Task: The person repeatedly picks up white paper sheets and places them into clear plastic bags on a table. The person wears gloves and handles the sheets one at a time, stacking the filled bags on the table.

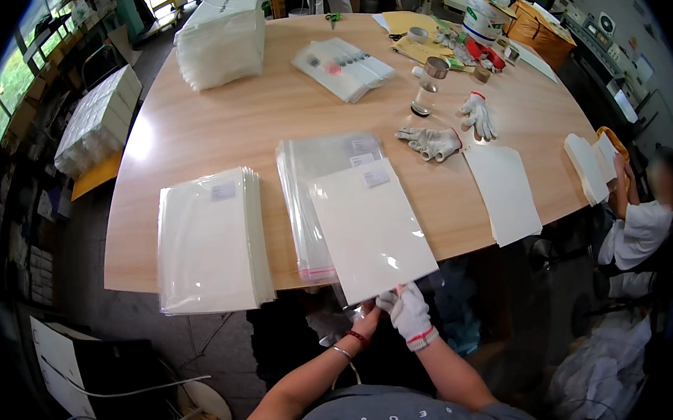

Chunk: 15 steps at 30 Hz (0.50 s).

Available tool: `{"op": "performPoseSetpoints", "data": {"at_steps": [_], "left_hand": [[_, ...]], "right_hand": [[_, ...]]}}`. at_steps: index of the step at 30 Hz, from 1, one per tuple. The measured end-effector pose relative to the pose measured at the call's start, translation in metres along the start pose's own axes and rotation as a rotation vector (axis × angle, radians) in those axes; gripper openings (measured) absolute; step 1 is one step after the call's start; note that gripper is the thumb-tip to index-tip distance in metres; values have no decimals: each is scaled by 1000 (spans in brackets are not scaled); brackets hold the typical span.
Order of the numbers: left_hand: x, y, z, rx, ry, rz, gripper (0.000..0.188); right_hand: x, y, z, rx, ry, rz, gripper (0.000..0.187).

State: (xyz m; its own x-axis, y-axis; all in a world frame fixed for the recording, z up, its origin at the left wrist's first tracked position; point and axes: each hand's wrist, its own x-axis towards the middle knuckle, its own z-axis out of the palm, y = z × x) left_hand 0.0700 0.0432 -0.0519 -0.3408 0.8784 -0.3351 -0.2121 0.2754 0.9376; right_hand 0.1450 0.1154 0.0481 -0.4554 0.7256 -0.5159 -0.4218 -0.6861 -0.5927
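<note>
A clear plastic sleeve with white paper inside and a small label near its far end lies slightly askew, its near end past the table's front edge. My bare left hand, a red bracelet and a silver bangle on its wrist, grips the sleeve's loose near end. Beside it, my right hand in a white knit glove pinches the same end. Partly under this sleeve is a pile of flat clear sleeves. To the left sits a neat stack of filled sleeves. White sheets lie to the right.
Two loose work gloves and a clear bottle are right of centre. Farther back stand a tall stack of packs, a flat plastic pack and a white bucket. A seated person handles white paper at the right edge.
</note>
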Motion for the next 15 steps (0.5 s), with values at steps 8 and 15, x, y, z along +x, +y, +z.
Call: {"op": "performPoseSetpoints", "data": {"at_steps": [8,15], "left_hand": [[-38,42,-60,-336,94,-142,34],[-44,53,-79,-386,11,-199,36]], "right_hand": [[-8,-18,-15,-382,-74,157,18],[-9,11,44,-1558,-485,-778,7]]}}
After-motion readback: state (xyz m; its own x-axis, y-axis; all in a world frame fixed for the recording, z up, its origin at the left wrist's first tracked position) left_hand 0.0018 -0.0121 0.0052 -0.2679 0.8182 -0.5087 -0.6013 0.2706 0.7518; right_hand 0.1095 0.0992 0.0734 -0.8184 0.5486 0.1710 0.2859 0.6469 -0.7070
